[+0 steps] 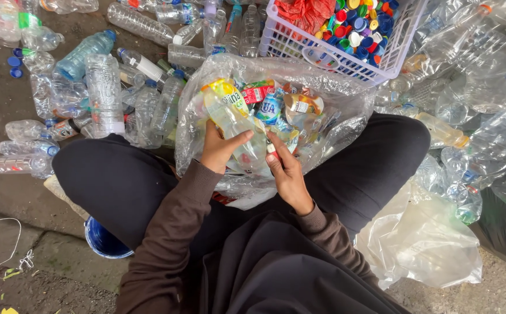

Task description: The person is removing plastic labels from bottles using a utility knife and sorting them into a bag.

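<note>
You sit on the floor, knees apart, looking down at your two hands over an open clear bag [346, 110] of peeled labels and wrappers.

Your left hand [221, 148] is wrapped around a clear bottle [232, 119] with a yellow label, its fingers [240, 138] clamped across the bottle's body. The bottle tilts up and away from you, its top end lying over the bag's contents.

Your right hand [286, 171] sits just beside the left, its fingers closed on a small knife [272, 150] with a reddish handle, the tip touching the bottle's lower end. The blade itself is too small to make out.

Beyond your fingers stands a white basket [328, 55] heaped with coloured caps [363, 23]. To the left of your left hand and to the right of your right, loose empty bottles [104, 93] cover the floor [8, 192]. Near your left knee, a blue bucket [104, 241] peeks out.

The step in hand looks like stripping the label. The next move seems to call for a steady hold with the left while the knife runs under the label, cutting away from your fingers.
</note>
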